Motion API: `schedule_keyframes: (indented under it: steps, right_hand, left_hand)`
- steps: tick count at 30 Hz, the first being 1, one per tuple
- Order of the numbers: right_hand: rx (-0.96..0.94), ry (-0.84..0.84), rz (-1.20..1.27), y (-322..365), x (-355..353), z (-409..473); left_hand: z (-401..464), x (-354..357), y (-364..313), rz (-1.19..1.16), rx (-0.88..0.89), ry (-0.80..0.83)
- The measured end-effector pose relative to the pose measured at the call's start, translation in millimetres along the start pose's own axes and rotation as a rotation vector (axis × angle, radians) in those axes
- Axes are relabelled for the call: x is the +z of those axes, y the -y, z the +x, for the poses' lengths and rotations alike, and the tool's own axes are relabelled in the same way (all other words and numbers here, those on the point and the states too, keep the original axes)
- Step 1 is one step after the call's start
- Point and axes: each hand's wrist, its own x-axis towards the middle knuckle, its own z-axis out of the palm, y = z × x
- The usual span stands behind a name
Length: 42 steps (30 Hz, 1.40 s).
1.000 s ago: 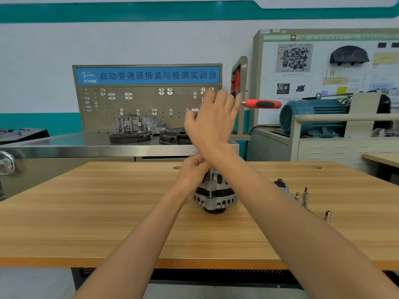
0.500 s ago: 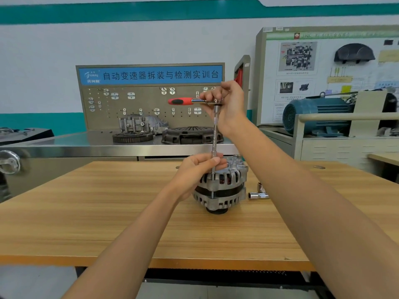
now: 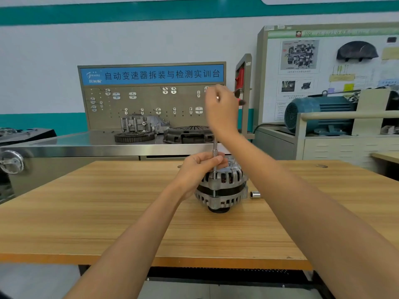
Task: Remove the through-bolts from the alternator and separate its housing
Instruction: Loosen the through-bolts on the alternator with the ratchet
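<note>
Alternator stood on wooden table, steadied by left hand pinching ratchet extension, ratchet head gripped by right hand, loose socket just beside.

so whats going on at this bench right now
A person is working on an alternator standing on a wooden table. The left hand steadies its top and pinches the long extension bar that runs down to a through-bolt at the housing's edge. The right hand holds the red-handled ratchet at the bar's top. The housing halves are not yet separated. A loose socket lies beside it.
</note>
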Motion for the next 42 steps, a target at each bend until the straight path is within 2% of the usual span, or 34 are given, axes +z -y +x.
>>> schedule_keyframes:
  steps: [5,7,9,12,14,15,16,18,20,23,26,27,29,30,32,35,36,37,39,40,42]
  right_hand:
    - [0.505,0.132,0.869,3,-16,23]
    - [0.526,0.125,0.905,3,-16,23]
    - [0.403,0.096,0.642,5,-11,18]
    - [-0.022,0.057,-0.234,1,-4,-2]
    - [-0.211,-0.026,-0.811,-7,0,-16]
    - [-0.235,-0.045,-0.956,-11,1,-20]
    - [-0.249,-0.068,-0.979,-10,1,-21]
    - [-0.226,-0.065,-0.853,-8,1,-16]
    - [-0.177,0.011,-0.578,-3,-1,-8]
    - [0.081,0.178,-0.004,5,-5,6]
    - [0.393,0.196,0.636,9,-11,15]
    - [0.455,0.198,0.795,10,-12,17]
    - [0.503,0.185,0.89,11,-12,18]
    - [0.487,0.157,0.832,11,-11,17]
    - [0.353,0.11,0.513,13,-6,10]
    - [-0.091,0.051,-0.428,3,1,-9]
    - [-0.184,0.006,-0.719,-2,2,-15]
    - [-0.207,-0.032,-0.89,-5,4,-19]
    - [-0.199,-0.085,-0.915,-4,5,-21]
    - [-0.185,-0.078,-0.842,-3,6,-20]
    - [-0.162,-0.035,-0.544,3,5,-14]
  left_hand:
    - [-1,-2,-4,-0.066,-0.034,0.049]
    - [0,-3,-4,-0.064,-0.037,0.056]
    - [0,-2,-3,-0.056,-0.029,0.04]
    - [0,0,0,-0.035,0.017,-0.005]
    - [-1,1,3,0.005,0.054,-0.027]
    - [-1,2,3,0.018,0.063,-0.032]
    - [-2,3,3,0.02,0.064,-0.034]
    - [-1,2,2,0.014,0.052,-0.039]
    - [1,0,-1,-0.014,0.017,-0.017]
    - [1,-2,-3,-0.069,-0.029,0.039]
    - [0,-3,-4,-0.103,-0.039,0.058]
    - [0,-2,-4,-0.1,-0.039,0.059]
    - [-1,-2,-4,-0.088,-0.034,0.058]
    - [0,-2,-3,-0.079,-0.027,0.055]
    - [0,-1,-3,-0.066,-0.016,0.045]
    - [-1,1,-1,-0.035,0.007,0.015]
    - [-1,2,-1,-0.014,0.018,-0.001]
    - [-2,3,-1,0.002,0.028,-0.015]
    - [-3,4,-1,0.012,0.04,-0.026]
    - [-3,4,-1,0.011,0.04,-0.025]
    - [-2,2,-1,-0.007,0.029,-0.015]
